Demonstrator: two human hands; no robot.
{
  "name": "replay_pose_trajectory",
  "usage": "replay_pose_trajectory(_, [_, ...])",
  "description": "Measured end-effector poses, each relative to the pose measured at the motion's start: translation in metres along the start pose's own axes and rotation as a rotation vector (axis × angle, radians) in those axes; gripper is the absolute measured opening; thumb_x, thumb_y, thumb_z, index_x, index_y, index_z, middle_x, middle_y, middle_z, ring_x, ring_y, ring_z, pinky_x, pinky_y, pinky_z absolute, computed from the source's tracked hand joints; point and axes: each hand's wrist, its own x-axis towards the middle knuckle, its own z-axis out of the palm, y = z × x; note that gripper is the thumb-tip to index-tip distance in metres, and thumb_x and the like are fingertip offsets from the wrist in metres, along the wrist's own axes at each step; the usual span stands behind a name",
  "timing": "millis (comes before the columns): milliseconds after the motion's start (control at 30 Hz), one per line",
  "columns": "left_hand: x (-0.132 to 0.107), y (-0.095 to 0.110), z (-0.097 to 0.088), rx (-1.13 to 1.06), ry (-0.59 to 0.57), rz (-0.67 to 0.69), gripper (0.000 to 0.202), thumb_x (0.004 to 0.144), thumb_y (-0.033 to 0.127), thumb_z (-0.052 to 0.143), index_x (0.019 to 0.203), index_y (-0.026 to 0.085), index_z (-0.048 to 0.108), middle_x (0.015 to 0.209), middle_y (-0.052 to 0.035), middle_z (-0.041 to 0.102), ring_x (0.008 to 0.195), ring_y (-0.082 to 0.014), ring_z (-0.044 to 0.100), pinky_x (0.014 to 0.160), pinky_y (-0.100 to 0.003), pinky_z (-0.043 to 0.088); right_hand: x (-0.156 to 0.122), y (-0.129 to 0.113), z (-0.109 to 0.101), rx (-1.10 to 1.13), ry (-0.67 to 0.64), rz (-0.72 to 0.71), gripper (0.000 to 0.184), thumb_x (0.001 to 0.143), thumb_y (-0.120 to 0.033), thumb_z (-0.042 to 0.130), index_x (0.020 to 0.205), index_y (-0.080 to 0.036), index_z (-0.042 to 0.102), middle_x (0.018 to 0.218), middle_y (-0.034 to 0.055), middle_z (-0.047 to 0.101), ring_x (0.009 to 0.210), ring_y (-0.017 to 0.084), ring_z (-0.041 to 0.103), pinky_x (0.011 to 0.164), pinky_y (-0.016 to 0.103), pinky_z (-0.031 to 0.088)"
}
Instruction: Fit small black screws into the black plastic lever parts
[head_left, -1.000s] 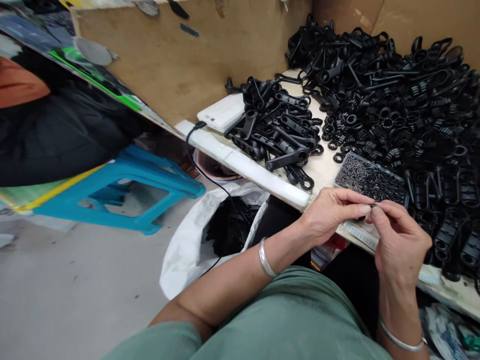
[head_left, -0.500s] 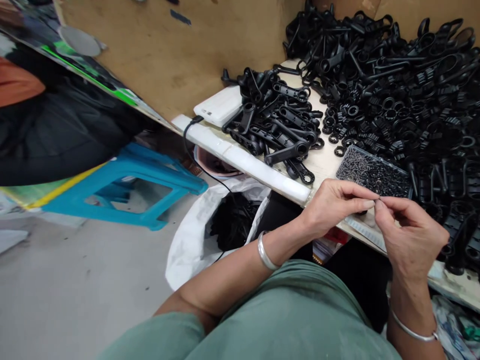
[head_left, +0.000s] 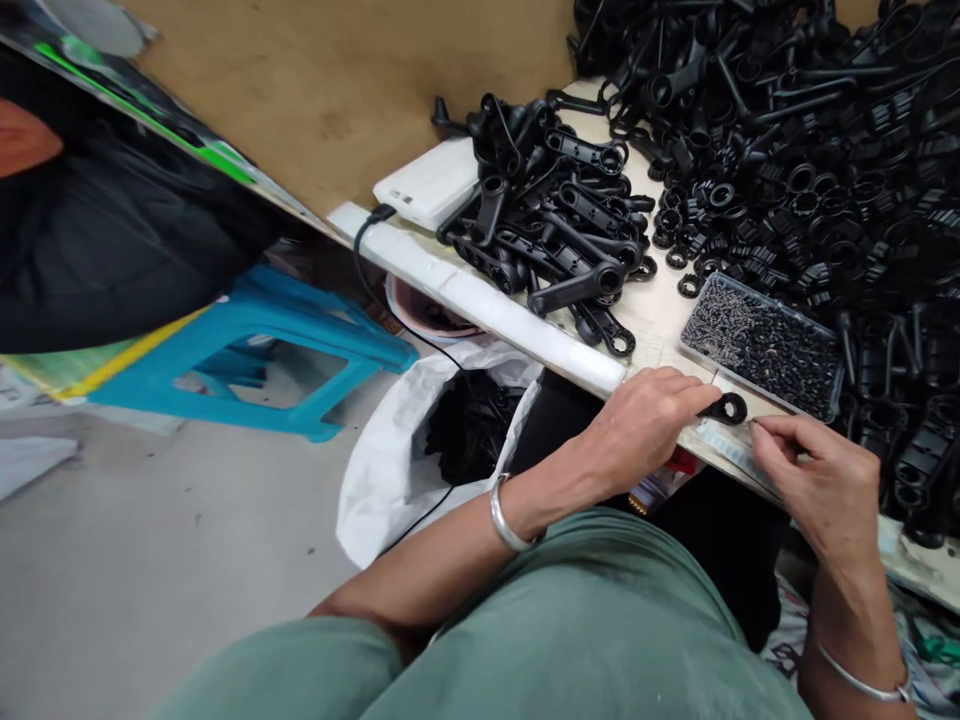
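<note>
My left hand (head_left: 651, 415) is closed around a black plastic arm (head_left: 729, 407); its ring-shaped end sticks out past the fingers, close to the table edge, and the rest is covered by the hand. To the right of that ring, my right hand (head_left: 821, 475) pinches something tiny between thumb and forefinger, perhaps a screw, too small to make out. Just beyond both hands sits a clear plastic box (head_left: 761, 345) full of small dark screws. A pile of finished-looking black plastic arms (head_left: 577, 255) lies on the table left of the box.
A large heap of black plastic parts (head_left: 795, 150) fills the back and right of the table. A white power bank (head_left: 427, 185) with a black cable lies at the left. Below the edge are a white sack (head_left: 367, 480) and a blue stool (head_left: 247, 320). A person sits at the far left.
My hands were together, fingertips meeting at a tiny item. They have parted; the left has dropped onto the black plastic arm, the right keeps its pinch. The view has shifted slightly.
</note>
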Motion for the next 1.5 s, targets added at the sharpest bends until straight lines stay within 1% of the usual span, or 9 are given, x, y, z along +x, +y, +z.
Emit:
replay_pose_trajectory(133, [-0.004, 0.003, 0.003, 0.002, 0.05, -0.012, 0.022, 0.092, 0.004, 0.054, 0.109, 0.013, 0.065, 0.096, -0.0071, 0.073, 0.092, -0.0197, 0.067, 0.083, -0.031, 0.054, 0.0, -0.004, 0.003, -0.063, -0.031, -0.079, 0.019, 0.092, -0.026, 0.058, 0.076, -0.02, 0.067, 0.064, -0.0014, 0.063, 0.052, 0.01, 0.054, 0.057, 0.024, 0.043])
replay_pose_trajectory(400, [-0.006, 0.003, 0.007, -0.011, 0.081, -0.028, 0.021, 0.091, 0.005, 0.057, 0.11, 0.012, 0.065, 0.1, -0.0086, 0.074, 0.093, -0.0207, 0.067, 0.085, -0.033, 0.055, 0.004, -0.009, 0.009, -0.226, -0.043, -0.165, 0.02, 0.094, -0.024, 0.056, 0.081, -0.018, 0.069, 0.072, 0.0011, 0.07, 0.064, 0.013, 0.065, 0.064, 0.025, 0.044])
replay_pose_trajectory(700, [-0.008, 0.003, 0.009, -0.061, 0.102, -0.028, 0.023, 0.09, 0.002, 0.052, 0.106, 0.013, 0.064, 0.096, -0.0074, 0.072, 0.092, -0.02, 0.066, 0.083, -0.032, 0.055, 0.014, -0.032, 0.005, -0.535, -0.173, -0.18, 0.029, 0.095, -0.025, 0.047, 0.072, -0.018, 0.063, 0.066, 0.0051, 0.065, 0.059, 0.016, 0.059, 0.054, 0.029, 0.027])
replay_pose_trajectory(833, [-0.009, 0.003, 0.011, -0.085, 0.104, -0.036, 0.025, 0.09, 0.001, 0.049, 0.103, 0.015, 0.064, 0.092, -0.0065, 0.071, 0.09, -0.0194, 0.066, 0.081, -0.032, 0.055, 0.012, -0.043, 0.008, -0.596, -0.185, -0.164, 0.033, 0.097, -0.026, 0.042, 0.07, -0.018, 0.06, 0.063, 0.0063, 0.063, 0.056, 0.016, 0.057, 0.053, 0.031, 0.022])
replay_pose_trajectory(933, [-0.009, 0.003, 0.012, -0.099, 0.115, -0.036, 0.025, 0.091, 0.002, 0.048, 0.104, 0.015, 0.064, 0.095, -0.0062, 0.071, 0.092, -0.0182, 0.065, 0.084, -0.031, 0.054, 0.01, -0.038, 0.006, -0.518, -0.207, -0.102, 0.035, 0.098, -0.03, 0.042, 0.075, -0.017, 0.065, 0.068, 0.0072, 0.067, 0.058, 0.018, 0.06, 0.055, 0.03, 0.027])
replay_pose_trajectory(1100, [-0.009, 0.002, 0.01, -0.121, 0.069, 0.012, 0.029, 0.096, 0.003, 0.042, 0.111, 0.012, 0.065, 0.104, -0.0081, 0.069, 0.097, -0.0178, 0.061, 0.09, -0.03, 0.052, 0.014, -0.013, -0.001, -0.075, -0.353, 0.136, 0.035, 0.094, -0.042, 0.051, 0.084, -0.018, 0.074, 0.073, 0.0028, 0.071, 0.062, 0.016, 0.062, 0.061, 0.026, 0.041])
replay_pose_trajectory(1233, [-0.009, 0.002, 0.01, -0.052, 0.002, 0.03, 0.033, 0.095, 0.004, 0.04, 0.11, 0.014, 0.067, 0.108, -0.0094, 0.066, 0.095, -0.0197, 0.057, 0.087, -0.032, 0.051, 0.022, -0.002, -0.003, 0.061, -0.426, 0.249, 0.035, 0.09, -0.042, 0.053, 0.076, -0.017, 0.072, 0.058, -0.0014, 0.061, 0.053, 0.012, 0.051, 0.052, 0.024, 0.037])
replay_pose_trajectory(1333, [-0.008, 0.003, 0.009, -0.02, -0.029, 0.034, 0.032, 0.095, 0.006, 0.042, 0.111, 0.015, 0.068, 0.112, -0.01, 0.063, 0.095, -0.0202, 0.055, 0.086, -0.033, 0.051, 0.026, -0.005, -0.004, 0.032, -0.463, 0.225, 0.033, 0.09, -0.039, 0.051, 0.071, -0.018, 0.069, 0.056, -0.0025, 0.057, 0.051, 0.011, 0.047, 0.052, 0.023, 0.035])
replay_pose_trajectory(1500, [-0.008, 0.004, 0.007, -0.005, -0.05, 0.038, 0.032, 0.095, 0.006, 0.042, 0.111, 0.015, 0.069, 0.115, -0.0104, 0.062, 0.095, -0.0211, 0.053, 0.086, -0.034, 0.049, 0.027, -0.017, -0.005, -0.089, -0.4, 0.076, 0.031, 0.09, -0.035, 0.047, 0.072, -0.019, 0.067, 0.055, -0.0012, 0.058, 0.048, 0.011, 0.046, 0.054, 0.024, 0.034])
